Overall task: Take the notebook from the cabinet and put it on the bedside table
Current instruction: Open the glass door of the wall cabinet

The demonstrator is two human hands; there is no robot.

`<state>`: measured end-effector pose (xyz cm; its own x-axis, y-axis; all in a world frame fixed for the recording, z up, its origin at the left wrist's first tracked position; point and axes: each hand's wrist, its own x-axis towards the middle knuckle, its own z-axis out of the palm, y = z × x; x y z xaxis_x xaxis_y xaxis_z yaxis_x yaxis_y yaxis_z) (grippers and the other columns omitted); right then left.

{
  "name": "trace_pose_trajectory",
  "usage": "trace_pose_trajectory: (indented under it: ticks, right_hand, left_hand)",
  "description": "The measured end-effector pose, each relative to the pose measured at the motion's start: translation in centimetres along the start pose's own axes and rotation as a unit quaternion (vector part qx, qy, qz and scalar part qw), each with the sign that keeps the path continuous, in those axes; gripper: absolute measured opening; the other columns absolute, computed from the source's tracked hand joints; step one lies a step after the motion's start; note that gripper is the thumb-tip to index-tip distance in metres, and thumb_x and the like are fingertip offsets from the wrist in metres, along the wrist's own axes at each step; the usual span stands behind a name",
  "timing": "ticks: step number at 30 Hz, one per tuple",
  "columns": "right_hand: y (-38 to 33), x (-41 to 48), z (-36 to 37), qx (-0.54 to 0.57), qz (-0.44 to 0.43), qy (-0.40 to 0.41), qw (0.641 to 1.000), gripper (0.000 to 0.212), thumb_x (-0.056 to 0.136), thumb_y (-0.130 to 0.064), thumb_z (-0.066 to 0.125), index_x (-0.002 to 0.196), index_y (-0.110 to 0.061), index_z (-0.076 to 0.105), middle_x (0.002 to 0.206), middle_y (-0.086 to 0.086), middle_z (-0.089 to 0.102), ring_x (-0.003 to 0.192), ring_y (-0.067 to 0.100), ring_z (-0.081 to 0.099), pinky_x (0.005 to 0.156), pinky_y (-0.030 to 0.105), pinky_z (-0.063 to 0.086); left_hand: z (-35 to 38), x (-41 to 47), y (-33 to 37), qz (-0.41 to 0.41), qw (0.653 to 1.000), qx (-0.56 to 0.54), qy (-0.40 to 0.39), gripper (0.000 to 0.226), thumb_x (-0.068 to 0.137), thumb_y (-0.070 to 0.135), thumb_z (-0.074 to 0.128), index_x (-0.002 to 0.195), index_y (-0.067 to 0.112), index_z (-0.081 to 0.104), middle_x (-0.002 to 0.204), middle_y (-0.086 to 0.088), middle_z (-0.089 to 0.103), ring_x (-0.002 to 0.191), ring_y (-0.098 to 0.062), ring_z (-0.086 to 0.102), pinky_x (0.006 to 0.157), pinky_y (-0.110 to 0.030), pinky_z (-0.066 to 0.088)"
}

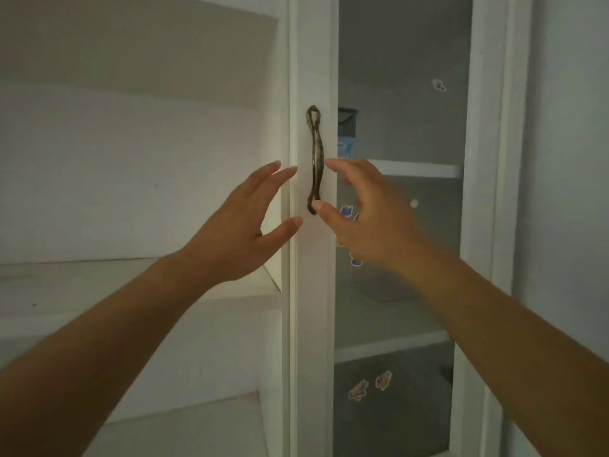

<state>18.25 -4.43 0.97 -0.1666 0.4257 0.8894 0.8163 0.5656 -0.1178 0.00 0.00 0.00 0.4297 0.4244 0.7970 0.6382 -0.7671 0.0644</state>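
White open shelves (pixel 138 278) are seen at left, matte and bare. The left hand (pixel 237 232) is raised with fingers spread, fingertips at the edge of the white cabinet door (pixel 314 308), nothing held. A slender, curved, bronze-toned metal handle (pixel 314 159) is mounted upright on the door's stile. The right hand (pixel 365 219) is loosely opened, thumb and forefinger bracketing the handle's lower part; contact cannot be told. Behind the frosted glass pane (pixel 405 110), stickers (pixel 357 389) are noted; the notebook cannot be made out.

a home: a white cabinet (pixel 313 308) with a glass door (pixel 400 133), ornate brass handle (pixel 314 159) and small stickers (pixel 357 389)
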Motion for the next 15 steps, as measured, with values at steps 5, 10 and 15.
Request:
trace_pose_trajectory:
  ticks: [5, 10, 15]
  right_hand:
    - [-0.5, 1.5, 0.5, -0.02, 0.009, -0.005, 1.0, 0.059, 0.087, -0.037, 0.057, 0.138, -0.021, 0.032, 0.14, -0.004, 0.038, 0.123, 0.012, 0.039, 0.094, 0.024, 0.034]
    - [-0.6, 2.6, 1.1, -0.035, 0.016, 0.025, 0.999, 0.067, 0.085, -0.035, 0.06, 0.141, -0.022, 0.025, 0.143, -0.004, 0.033, 0.123, 0.011, 0.039, 0.095, 0.025, 0.037]
    - [-0.6, 3.3, 2.3, -0.063, 0.043, 0.037, 0.996, 0.07, 0.085, -0.034, 0.061, 0.142, -0.017, 0.024, 0.144, 0.0, 0.029, 0.124, 0.014, 0.039, 0.1, 0.039, 0.043]
  left_hand:
    - [-0.2, 0.7, -0.8, -0.007, 1.0, 0.0, 0.014, 0.063, 0.09, 0.047, 0.042, 0.144, 0.034, 0.013, 0.156, 0.007, 0.011, 0.141, -0.013, 0.013, 0.111, -0.034, 0.018]
    - [-0.1, 2.4, -3.0, 0.0, 0.999, -0.04, 0.034, 0.061, 0.091, 0.044, 0.044, 0.144, 0.031, 0.017, 0.155, 0.005, 0.015, 0.141, -0.013, 0.016, 0.112, -0.034, 0.02]
    - [1.3, 4.2, -4.4, 0.009, 0.988, -0.147, 0.051, 0.06, 0.092, 0.038, 0.047, 0.145, 0.029, 0.018, 0.153, 0.008, 0.02, 0.137, -0.008, 0.021, 0.11, -0.034, 0.027]
